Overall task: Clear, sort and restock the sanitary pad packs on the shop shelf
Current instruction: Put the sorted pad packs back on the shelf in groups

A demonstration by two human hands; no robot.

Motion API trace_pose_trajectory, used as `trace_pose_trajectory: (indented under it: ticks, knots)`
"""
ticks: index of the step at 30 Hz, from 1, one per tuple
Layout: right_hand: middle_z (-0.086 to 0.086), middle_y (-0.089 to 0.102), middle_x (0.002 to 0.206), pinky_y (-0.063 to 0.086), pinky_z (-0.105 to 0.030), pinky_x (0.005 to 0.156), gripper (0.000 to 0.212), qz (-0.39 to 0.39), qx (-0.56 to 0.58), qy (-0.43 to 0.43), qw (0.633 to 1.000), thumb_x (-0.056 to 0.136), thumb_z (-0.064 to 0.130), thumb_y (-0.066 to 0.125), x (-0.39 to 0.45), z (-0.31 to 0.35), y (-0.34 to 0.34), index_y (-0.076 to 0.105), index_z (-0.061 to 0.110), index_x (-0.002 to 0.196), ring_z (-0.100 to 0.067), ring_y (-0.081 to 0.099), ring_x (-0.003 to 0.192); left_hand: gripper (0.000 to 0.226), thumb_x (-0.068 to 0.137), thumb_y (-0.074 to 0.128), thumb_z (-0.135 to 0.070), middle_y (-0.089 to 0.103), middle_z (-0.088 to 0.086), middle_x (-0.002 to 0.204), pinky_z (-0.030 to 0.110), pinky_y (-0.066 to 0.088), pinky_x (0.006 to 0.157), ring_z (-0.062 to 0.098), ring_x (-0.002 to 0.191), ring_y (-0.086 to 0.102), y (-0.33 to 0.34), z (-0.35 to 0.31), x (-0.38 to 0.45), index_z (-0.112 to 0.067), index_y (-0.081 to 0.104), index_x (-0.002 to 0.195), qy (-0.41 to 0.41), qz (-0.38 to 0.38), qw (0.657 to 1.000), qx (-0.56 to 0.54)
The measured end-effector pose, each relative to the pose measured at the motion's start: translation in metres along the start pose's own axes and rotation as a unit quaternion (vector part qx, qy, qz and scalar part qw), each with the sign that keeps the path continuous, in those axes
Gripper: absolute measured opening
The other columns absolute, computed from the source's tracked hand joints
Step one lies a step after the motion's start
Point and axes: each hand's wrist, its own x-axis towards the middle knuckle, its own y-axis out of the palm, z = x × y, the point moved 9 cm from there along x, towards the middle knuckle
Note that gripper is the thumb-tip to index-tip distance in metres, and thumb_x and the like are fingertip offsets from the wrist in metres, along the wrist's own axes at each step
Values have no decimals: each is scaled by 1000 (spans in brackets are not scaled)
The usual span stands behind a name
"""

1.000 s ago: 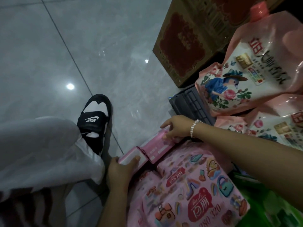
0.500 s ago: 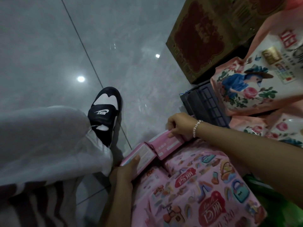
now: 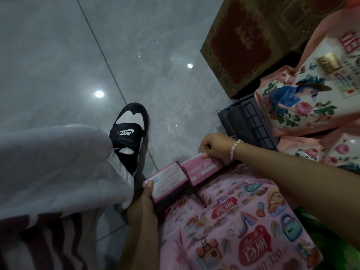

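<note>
Still, L hand (image 3: 143, 208), R hand (image 3: 215, 146) gripping pink packs (image 3: 183, 175)

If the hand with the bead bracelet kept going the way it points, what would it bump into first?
Probably nothing but bare grey floor: the right hand points left, past its pink pack. The black sandal lies further along; depth is unclear.

The right hand (image 3: 216, 147) has curled tighter on the far pink pack (image 3: 202, 168) — fingers earlier lay flatter.

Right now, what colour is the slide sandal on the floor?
Black with white, on the slide sandal, head view.
</note>
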Motion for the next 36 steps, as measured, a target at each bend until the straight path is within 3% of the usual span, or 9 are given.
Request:
trace_pose_trajectory:
  ticks: [4,8,11,16,20,26,29,32,36]
  knots:
    - [9,52,67,28,-4,51,9,24,-12,3,1000,84,19,73,-1,0,3,68,12,84,-11,49,73,30,87,67,-38,67,20,101,47,55,82,36,87,64,5,3,2,-9,67,94,-12,-8,1000,-18]
    - [14,48,62,31,-7,51,33,37,12,8,999,85,18,72,-6,0,1,50,29,63,0,43,58,29,85,71,-36,67,18,106,51,53,84,36,89,65,0,-1,-3,-9,62,81,-7,-61,998,-33]
    - [13,49,62,34,-7,51,33,35,49,11,998,85,16,72,-14,0,-8,52,28,63,1,42,56,26,87,71,-23,63,13,99,39,50,77,29,81,60,-6,-8,-12,0,62,96,19,-81,996,-37]
    - [13,49,60,34,-10,52,32,27,53,0,998,84,17,73,-24,12,-23,52,29,63,0,43,55,32,87,69,-14,59,16,105,35,48,77,25,81,57,10,-9,-27,-4,57,116,-18,10,1000,-20]
    - [13,51,61,34,-11,54,31,-6,61,2,998,85,21,73,-35,19,-49,52,30,63,0,44,57,45,85,73,-21,62,15,104,32,52,52,20,71,57,11,-10,-16,-1,58,122,-2,17,999,34]
    - [6,57,62,42,-19,61,19,-89,118,59,987,86,19,72,-49,12,-76,60,16,71,-4,51,58,51,87,69,-20,63,16,118,39,54,75,29,98,62,39,-20,-12,-9,50,134,46,106,989,91]
    - [0,60,64,46,-24,65,22,-136,230,117,957,87,18,71,-56,-5,-75,61,13,68,-11,54,60,71,76,81,-25,62,16,120,41,51,90,29,103,61,47,-37,-15,-6,46,135,146,71,958,235]
    - [-3,61,66,51,-34,72,24,-148,351,161,910,88,15,69,-63,-17,-68,61,11,67,-17,57,64,94,70,83,-40,45,20,137,43,43,95,36,121,50,60,-54,-26,-7,33,142,220,13,892,395]
    - [0,64,60,53,-44,80,24,-141,390,163,895,89,15,68,-73,-25,-62,61,10,67,-23,60,69,105,69,82,-44,36,20,143,48,40,99,39,128,42,74,-61,-26,-12,22,148,261,-13,851,456]
